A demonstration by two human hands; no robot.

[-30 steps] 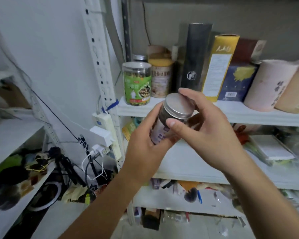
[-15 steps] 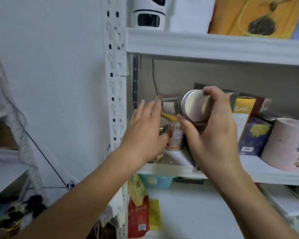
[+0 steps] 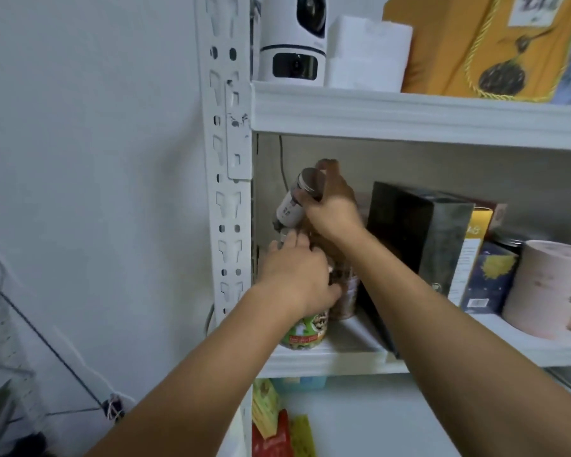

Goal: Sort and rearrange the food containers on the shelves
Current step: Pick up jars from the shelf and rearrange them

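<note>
1. White steel shelving stands against a pale plastered wall. Its perforated upright post [image 3: 226, 192] bounds the left end of the middle shelf [image 3: 327, 361].
2. Right hand [image 3: 332, 209] grasps a small jar [image 3: 292, 206] by its top, fingers curled round the grey metal lid [image 3: 310, 183]. The jar hangs tilted, base toward the post, in the shelf's back left corner above the other jars. It has a pale paper label with dark print too blurred to read.
3. Left hand [image 3: 297, 275] lies over the top of a green-labelled jar [image 3: 305, 331] standing at the shelf's front left edge. I cannot tell whether it grips or only presses.
4. Just beside that jar, to the right and further back, stands a brown round canister [image 3: 345, 298]. A tall black box [image 3: 416, 242] walls in the right side, leaving a narrow pocket between the box and the post.
5. Overhead, the upper shelf [image 3: 409, 117] leaves some free height above the tilted jar.
6. Further right stand a yellow carton [image 3: 472, 252], a dark blue box [image 3: 487, 278] and a matte pink cylinder [image 3: 548, 285].
7. On top sit a glossy white camera [image 3: 294, 44], a foam block [image 3: 366, 51] and a yellow cloth bag [image 3: 475, 44].
</note>
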